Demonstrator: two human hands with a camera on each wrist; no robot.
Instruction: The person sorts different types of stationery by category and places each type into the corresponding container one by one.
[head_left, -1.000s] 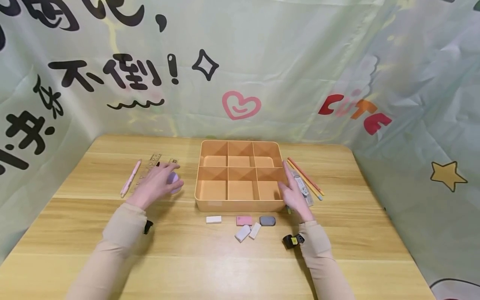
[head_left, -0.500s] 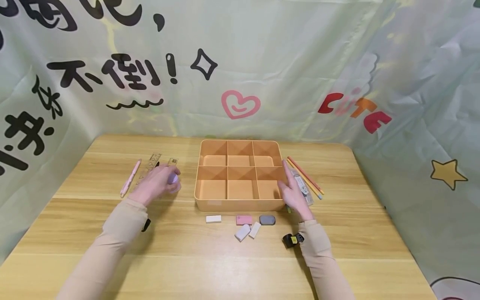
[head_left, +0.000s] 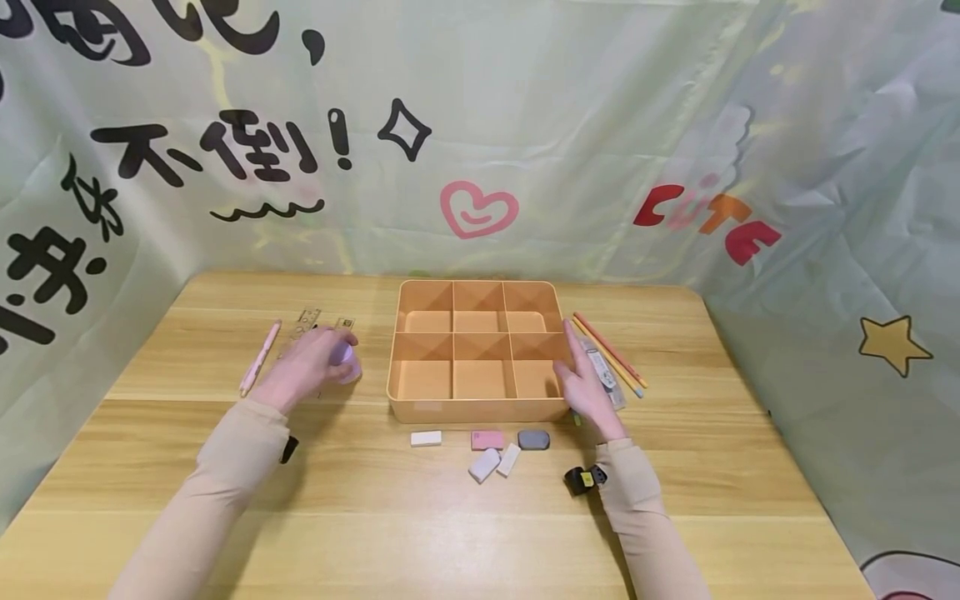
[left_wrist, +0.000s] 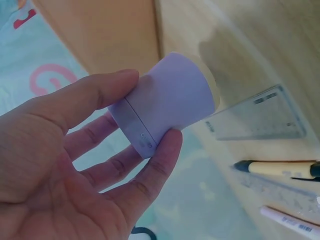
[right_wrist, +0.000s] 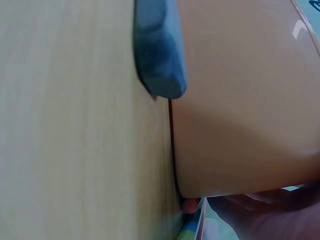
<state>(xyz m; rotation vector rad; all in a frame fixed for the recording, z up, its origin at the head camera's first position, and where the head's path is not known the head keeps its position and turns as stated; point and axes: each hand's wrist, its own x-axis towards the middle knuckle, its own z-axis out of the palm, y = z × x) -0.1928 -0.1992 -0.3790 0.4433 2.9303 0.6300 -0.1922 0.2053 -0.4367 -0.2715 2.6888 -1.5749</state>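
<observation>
My left hand pinches a small purple tapered cylinder between thumb and fingers. A seam runs around it near one end, and a pale rim edges the other; its kind is unclear. It is left of the orange divided storage box. My right hand grips the box's right wall, thumb over the front right compartment and fingers along the outside. In the right wrist view, part of that hand shows below the box's corner. The box's compartments hold nothing.
In front of the box lie several erasers, among them a pink eraser and a grey eraser. Pencils and a clear packet lie to its right. Left are a pink pen, clear rulers and a cream pen.
My left hand's spread fingers have closed in around the purple cylinder, and the hand has shifted slightly left. My right hand and the box stay put.
</observation>
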